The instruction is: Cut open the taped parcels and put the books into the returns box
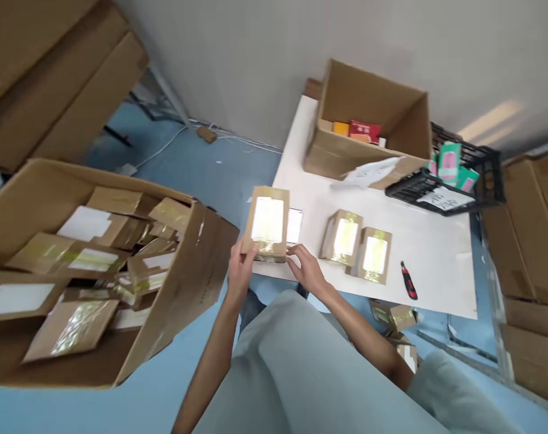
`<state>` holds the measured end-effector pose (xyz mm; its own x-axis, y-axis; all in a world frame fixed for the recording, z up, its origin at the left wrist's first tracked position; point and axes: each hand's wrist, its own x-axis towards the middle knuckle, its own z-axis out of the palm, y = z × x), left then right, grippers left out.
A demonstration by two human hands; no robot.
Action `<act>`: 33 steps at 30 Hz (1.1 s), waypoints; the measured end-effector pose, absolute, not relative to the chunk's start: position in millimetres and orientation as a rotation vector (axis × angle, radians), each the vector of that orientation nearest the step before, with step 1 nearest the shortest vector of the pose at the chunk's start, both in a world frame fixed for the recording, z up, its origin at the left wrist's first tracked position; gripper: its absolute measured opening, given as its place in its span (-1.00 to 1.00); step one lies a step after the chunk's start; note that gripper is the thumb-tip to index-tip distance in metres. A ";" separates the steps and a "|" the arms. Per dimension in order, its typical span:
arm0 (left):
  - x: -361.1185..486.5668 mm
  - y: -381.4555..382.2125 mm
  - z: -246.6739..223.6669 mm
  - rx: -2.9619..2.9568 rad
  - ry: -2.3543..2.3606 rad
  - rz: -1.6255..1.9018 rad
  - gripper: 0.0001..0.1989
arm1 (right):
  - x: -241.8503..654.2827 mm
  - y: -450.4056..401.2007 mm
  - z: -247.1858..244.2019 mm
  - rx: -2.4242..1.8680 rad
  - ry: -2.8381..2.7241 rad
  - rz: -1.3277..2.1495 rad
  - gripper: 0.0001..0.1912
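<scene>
A taped cardboard box point(270, 224) with a white label on its upper face is at the left front edge of the white table. My left hand point(241, 271) grips its lower left corner, thumb on the top face. My right hand point(306, 266) has its fingers bent at the box's lower right corner. Just right of the box, partly hidden by it, lies a flat rectangular thing with a white face point(294, 225). Two similar labelled boxes, one point(345, 237) beside the other point(374, 255), stand farther right on the table.
On my left is a large open carton point(196, 265) with several taped parcels in it. Another open carton point(368, 90) and a black crate point(486, 175) stand at the table's back. A red and black cutter point(408, 281) lies at right. Stacked cartons point(527, 241) line the right side.
</scene>
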<state>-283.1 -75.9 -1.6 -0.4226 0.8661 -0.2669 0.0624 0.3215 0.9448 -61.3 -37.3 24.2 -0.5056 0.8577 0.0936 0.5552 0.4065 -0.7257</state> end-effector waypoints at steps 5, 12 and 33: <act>-137.9 -37.3 -23.7 1.022 1.574 0.914 -0.28 | 84.7 -74.8 -15.9 -1.520 -2.093 0.789 -0.73; -52.2 -30.2 -49.3 1.057 1.454 0.752 -0.15 | 216.0 -115.8 -33.8 -1.982 -1.844 0.359 -0.37; 82.6 95.8 -88.8 1.091 1.244 0.758 -0.11 | 333.5 20.8 -63.6 -2.389 -1.637 0.271 -0.15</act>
<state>82.6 95.8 -88.8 0.2008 0.9145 -0.3513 0.1069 0.3360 0.9358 333.5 20.8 -63.6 0.3578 0.9336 -0.0211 0.8907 -0.3480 -0.2926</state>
